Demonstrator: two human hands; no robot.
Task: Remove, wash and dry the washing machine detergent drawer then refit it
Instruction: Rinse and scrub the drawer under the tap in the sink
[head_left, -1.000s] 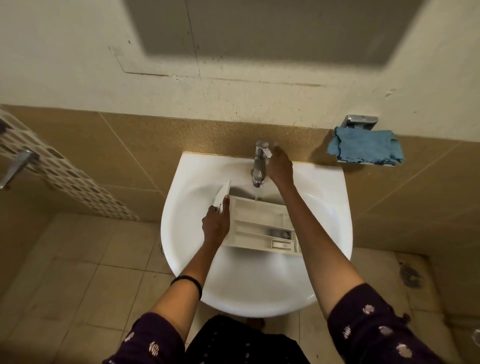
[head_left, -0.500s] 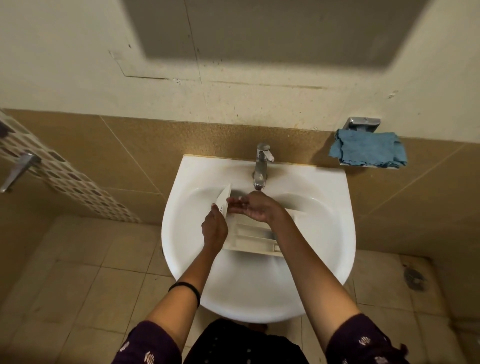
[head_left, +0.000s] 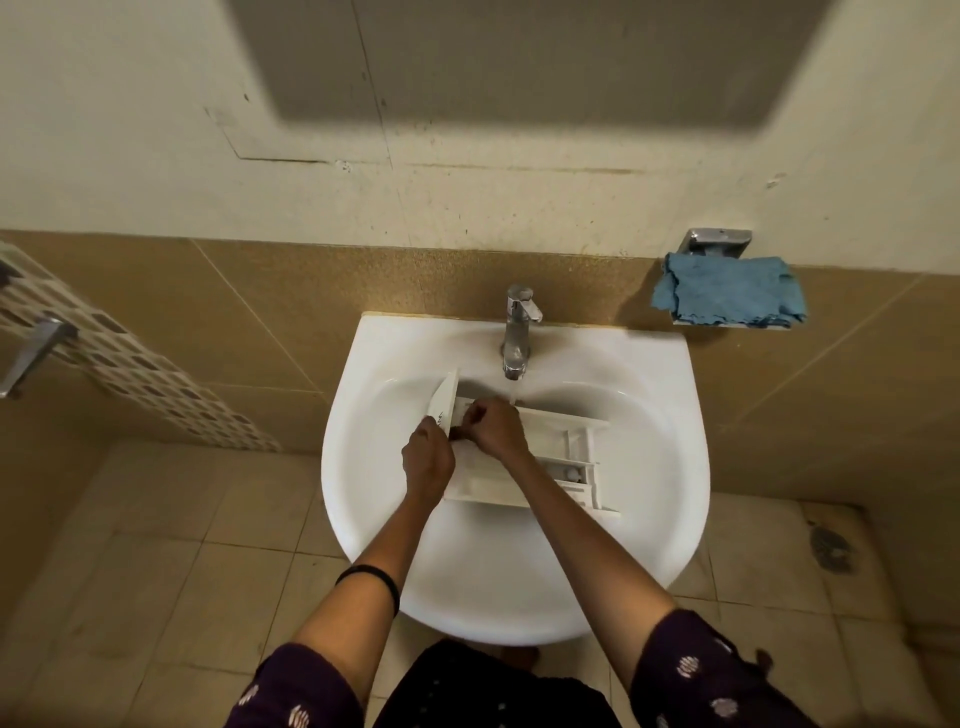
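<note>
The white detergent drawer (head_left: 558, 460) lies across the white sink (head_left: 649, 415), its front panel at the left, tilted up. My left hand (head_left: 427, 462) grips the drawer at its front-panel end. My right hand (head_left: 493, 426) is inside the drawer's left compartment, fingers bent down onto the plastic. The chrome tap (head_left: 518, 332) stands behind; a thin stream of water falls from it just behind my right hand.
A blue cloth (head_left: 730, 297) lies on a small wall shelf to the right of the sink, under a chrome fitting (head_left: 719, 240). A metal handle (head_left: 31, 353) sticks out at the left. Tiled floor lies around the basin.
My right hand left the tap handle and came down into the drawer's left end. Water now runs from the tap. My left hand kept its hold on the drawer.
</note>
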